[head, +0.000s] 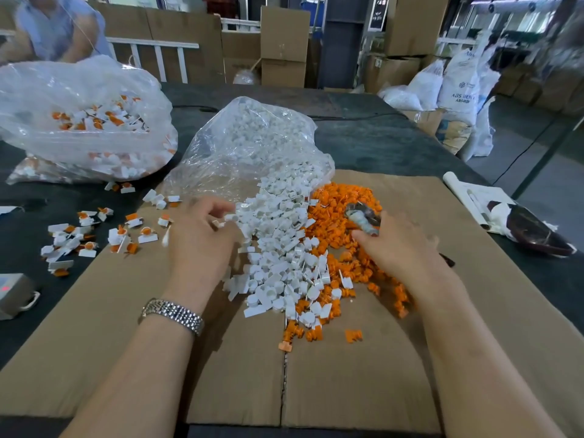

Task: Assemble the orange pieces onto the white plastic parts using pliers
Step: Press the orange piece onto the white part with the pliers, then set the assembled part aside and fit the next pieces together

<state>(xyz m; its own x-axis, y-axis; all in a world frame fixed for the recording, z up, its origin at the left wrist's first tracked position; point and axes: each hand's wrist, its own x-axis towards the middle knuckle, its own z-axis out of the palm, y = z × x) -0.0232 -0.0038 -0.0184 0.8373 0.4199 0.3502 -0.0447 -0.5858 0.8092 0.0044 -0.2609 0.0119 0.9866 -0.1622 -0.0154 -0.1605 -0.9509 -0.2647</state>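
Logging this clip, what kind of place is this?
Probably a factory or warehouse assembly bench: piles of white plastic parts and orange pieces, stacked cardboard boxes, bulk sacks.

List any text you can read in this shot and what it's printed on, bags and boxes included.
"ABS RESIN": partly legible on the white sack at the back right; only "ABS" is sure, and the smaller line under it and the logo above are too blurred.
Dark sign on the pillar behind: print too small to read.
Cardboard boxes: labels blurred, unreadable.
Grey device at the left edge: a red glow, no readable digits.
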